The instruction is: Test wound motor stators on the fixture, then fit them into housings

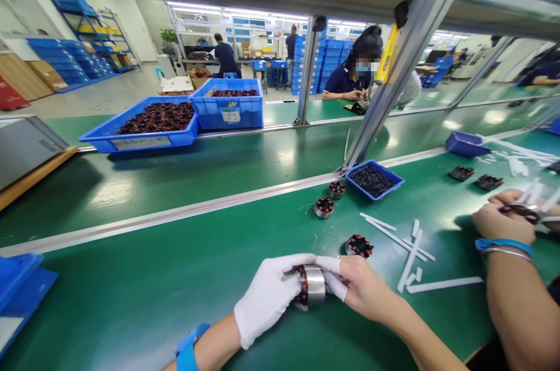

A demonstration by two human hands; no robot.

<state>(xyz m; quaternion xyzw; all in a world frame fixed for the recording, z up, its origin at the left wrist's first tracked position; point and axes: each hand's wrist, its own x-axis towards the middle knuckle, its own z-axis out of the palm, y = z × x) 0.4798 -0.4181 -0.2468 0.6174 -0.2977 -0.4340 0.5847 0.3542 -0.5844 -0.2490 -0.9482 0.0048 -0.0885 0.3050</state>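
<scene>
A motor stator with a bare metal ring and reddish-brown windings is held on its side just above the green bench. My left hand, in a white glove, grips it from the left with thumb and fingers closed round the winding side. From the right, my right hand pinches its other face; white covers sit on the fingertips. What those fingertips touch inside the ring is hidden. Just beyond my right hand another stator lies on the bench, and two more, a nearer stator and a farther stator, stand behind.
A small blue tray holds thin black pieces. White strips lie scattered at right, near a co-worker's hands holding another part. Blue bins of wound parts stand beyond the metal rail. A slanted post rises ahead.
</scene>
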